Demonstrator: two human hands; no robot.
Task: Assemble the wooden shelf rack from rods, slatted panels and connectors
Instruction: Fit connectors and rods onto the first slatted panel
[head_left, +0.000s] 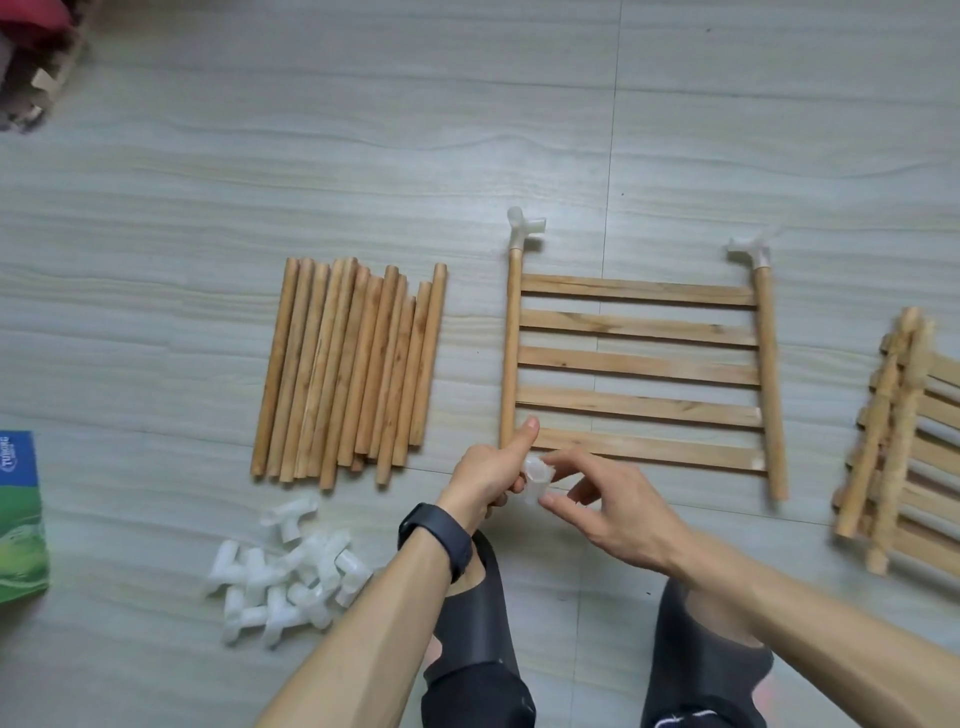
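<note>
Pale wood-grain floor runs under everything, and I am looking straight down at it past my own forearms. Just ahead of my black slippers lies the slatted panel, flat, five slats between two side rods, with a fitted white connector on each far end.

My left grip, with a black wristband behind it, is curled at the near left corner of that panel. Its thumb lies up along the left side rod, whose near end disappears into my fist, so I seem to be clamped on it, though the end itself is hidden. My right grip pinches a loose white connector between thumb and fingertips. The piece sits between my two hands, touching the curled left fingers, just beside the rod's hidden end and a little to its right.

Off to the left the loose rods lie side by side, with a heap of connectors nearer me. A stack of panels lies at the right edge, well apart, and a green box at the far left.
</note>
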